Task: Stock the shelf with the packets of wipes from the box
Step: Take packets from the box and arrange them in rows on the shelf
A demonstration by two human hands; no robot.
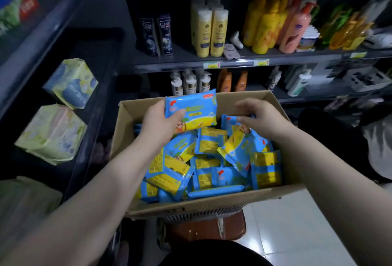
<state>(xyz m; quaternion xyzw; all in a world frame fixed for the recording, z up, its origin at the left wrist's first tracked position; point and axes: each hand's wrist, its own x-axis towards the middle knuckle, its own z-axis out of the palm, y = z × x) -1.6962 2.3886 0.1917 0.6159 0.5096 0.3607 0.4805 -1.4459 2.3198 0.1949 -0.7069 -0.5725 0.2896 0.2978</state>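
An open cardboard box (214, 204) stands in front of me, filled with several blue and yellow packets of wipes (214, 159). My left hand (161, 121) grips one packet of wipes (193, 110) by its left side and holds it above the far end of the box. My right hand (258, 115) hovers over the pile at the box's right side, fingers loosely curled, holding nothing. A dark shelf (91, 87) runs along the left, partly bare.
Two pale yellow tissue packs (70, 83) (51, 134) lie on the left shelf. Shampoo and lotion bottles (212, 30) fill the shelves ahead. The box rests on a brown stool (207, 227). White floor tiles (297, 234) lie to the right.
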